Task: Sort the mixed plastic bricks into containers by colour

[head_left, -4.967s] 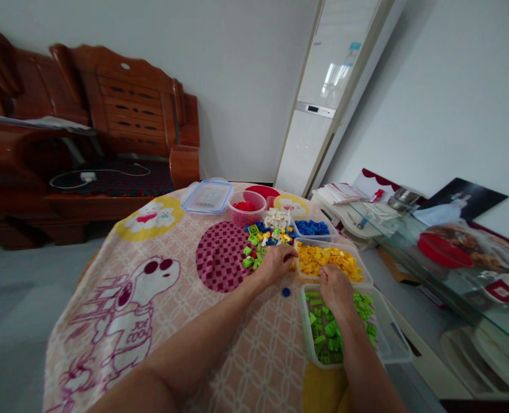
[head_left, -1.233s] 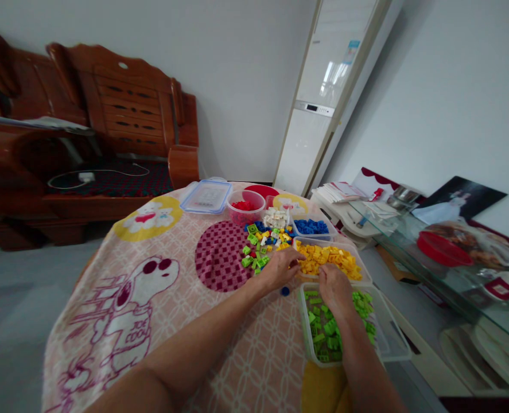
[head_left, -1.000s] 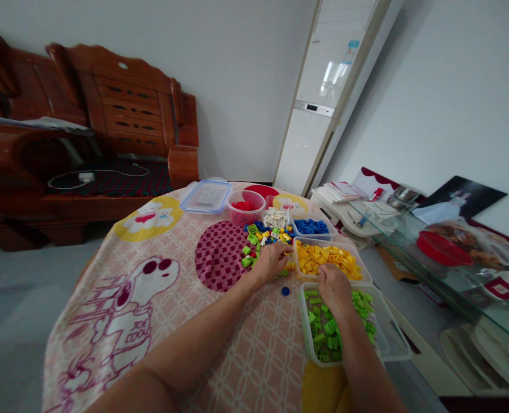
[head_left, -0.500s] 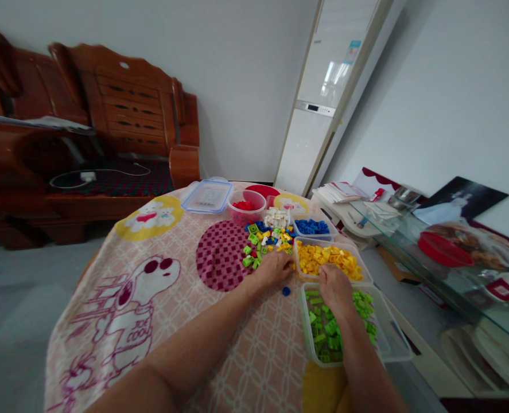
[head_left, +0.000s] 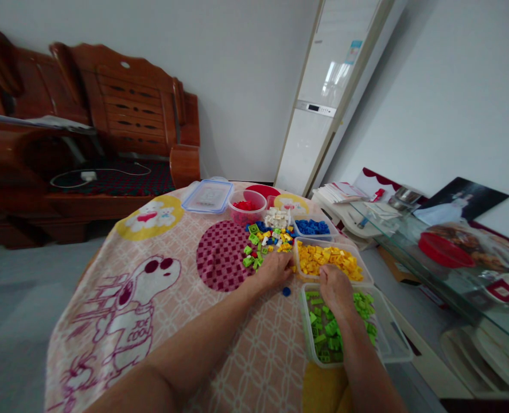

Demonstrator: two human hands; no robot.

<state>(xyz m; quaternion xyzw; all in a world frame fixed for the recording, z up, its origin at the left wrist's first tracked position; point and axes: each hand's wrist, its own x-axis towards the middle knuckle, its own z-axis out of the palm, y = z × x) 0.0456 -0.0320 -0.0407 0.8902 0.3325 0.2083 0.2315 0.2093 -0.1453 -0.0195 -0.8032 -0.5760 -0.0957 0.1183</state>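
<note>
My left hand (head_left: pixel 275 270) rests low over the cloth beside the mixed pile of toy bricks (head_left: pixel 258 240), its fingers curled together at the left wall of the yellow-brick box. What those fingers hold, if anything, is hidden. My right hand (head_left: pixel 335 285) is closed at the near rim of that box, above the green-brick box (head_left: pixel 304 330); its grip cannot be seen into. Yellow bricks (head_left: pixel 323 259) fill the one box, green bricks (head_left: pixel 329 330) lie in the other. A round blue piece (head_left: pixel 286 291) lies on the cloth just below my left hand.
Behind the pile stand a round tub (head_left: pixel 248 217) of red bricks, white bricks (head_left: pixel 276 217) and a box of blue bricks (head_left: pixel 312 227). A blue-rimmed lid (head_left: pixel 207 197) lies at the back left. A glass shelf (head_left: pixel 435 275) with household things borders the table's right side.
</note>
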